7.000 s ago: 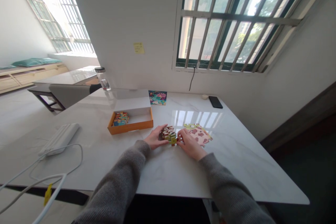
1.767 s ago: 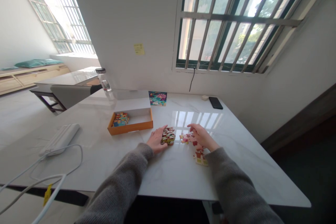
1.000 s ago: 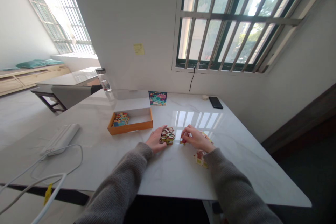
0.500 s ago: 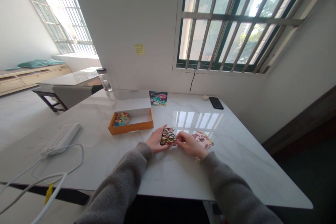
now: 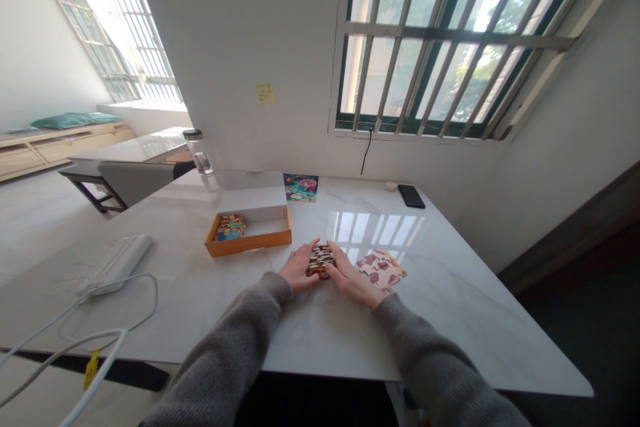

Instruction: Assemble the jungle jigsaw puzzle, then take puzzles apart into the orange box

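Note:
A stack of jigsaw puzzle pieces (image 5: 320, 259) sits between my two hands near the middle of the table, its many coloured edges facing up. My left hand (image 5: 300, 268) is closed round the stack's left side. My right hand (image 5: 346, 273) presses against its right side, fingers along the edge and thumb at the near end. Just right of my right hand, several pink and maroon puzzle pieces (image 5: 383, 269) lie flat on the table. An orange open box (image 5: 250, 243) stands beyond my left hand, with more puzzle pieces (image 5: 231, 227) in its left end.
The white marbled table (image 5: 450, 320) reaches to the wall. A colourful picture card (image 5: 301, 187) lies at the back, a black phone (image 5: 411, 196) at the back right. A glass bottle (image 5: 199, 152) stands back left. A white power strip (image 5: 117, 263) with cables lies left.
My right hand has gone from pinching at the stack's lower right corner to lying flat along its right side. More of the pink pieces now shows. My left hand stays on the stack.

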`<state>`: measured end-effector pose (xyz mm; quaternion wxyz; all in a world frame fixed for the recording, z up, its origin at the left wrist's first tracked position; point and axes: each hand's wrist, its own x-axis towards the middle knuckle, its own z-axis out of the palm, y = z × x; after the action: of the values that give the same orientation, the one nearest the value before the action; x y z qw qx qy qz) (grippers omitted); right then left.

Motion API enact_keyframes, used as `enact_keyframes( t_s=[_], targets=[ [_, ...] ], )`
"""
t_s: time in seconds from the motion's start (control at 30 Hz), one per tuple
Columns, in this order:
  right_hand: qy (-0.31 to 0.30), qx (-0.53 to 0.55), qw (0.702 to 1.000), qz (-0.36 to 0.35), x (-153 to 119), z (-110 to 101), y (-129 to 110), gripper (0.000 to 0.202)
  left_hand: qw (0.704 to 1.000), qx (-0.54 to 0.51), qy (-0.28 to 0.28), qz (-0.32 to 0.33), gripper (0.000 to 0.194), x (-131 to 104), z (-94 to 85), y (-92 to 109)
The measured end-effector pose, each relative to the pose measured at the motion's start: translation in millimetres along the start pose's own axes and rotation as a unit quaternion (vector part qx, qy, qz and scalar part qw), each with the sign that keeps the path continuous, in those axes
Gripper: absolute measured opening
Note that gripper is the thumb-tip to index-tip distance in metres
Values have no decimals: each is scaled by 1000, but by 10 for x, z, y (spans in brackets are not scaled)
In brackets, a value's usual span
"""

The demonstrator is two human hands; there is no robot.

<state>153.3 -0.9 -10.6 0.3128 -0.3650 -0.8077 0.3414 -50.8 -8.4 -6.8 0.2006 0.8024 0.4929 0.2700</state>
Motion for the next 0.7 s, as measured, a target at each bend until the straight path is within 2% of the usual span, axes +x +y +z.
enact_keyframes(
  t_s=[0.1, 0.17, 0.3, 0.4, 0.47, 0.53, 0.57, 0.7],
  targets=[
    [-33, -1, 999, 12, 18, 74, 26, 66, 1000, 16, 5, -6, 86, 19, 21, 2],
    [-28, -1, 1000, 10, 26, 18, 39, 65, 1000, 13, 5, -8, 86, 20, 16, 9],
    [31, -19, 999, -1, 0, -370, 50, 52, 1000, -15, 12, 3, 85, 4, -14, 3],
    [60, -54, 996, 36, -130, -737, 9, 34, 999, -27, 15, 14, 82, -5, -22, -30],
    [23, -82, 994, 70, -295, -921, -51, 29, 999, -33, 14, 18, 83, -7, -22, -55],
    [-46, -140, 987, 68, -507, -1026, -124, 20, 999, -41, 7, 18, 83, -8, -22, -78],
    [-59, -172, 981, 67, -618, -1050, -158, 16, 999, -46, 2, 16, 83, -9, -22, -88],
    [-69, -247, 960, 113, -975, -1006, -220, 28, 998, -68, 3, 10, 83, -20, -15, -132]
  ],
)
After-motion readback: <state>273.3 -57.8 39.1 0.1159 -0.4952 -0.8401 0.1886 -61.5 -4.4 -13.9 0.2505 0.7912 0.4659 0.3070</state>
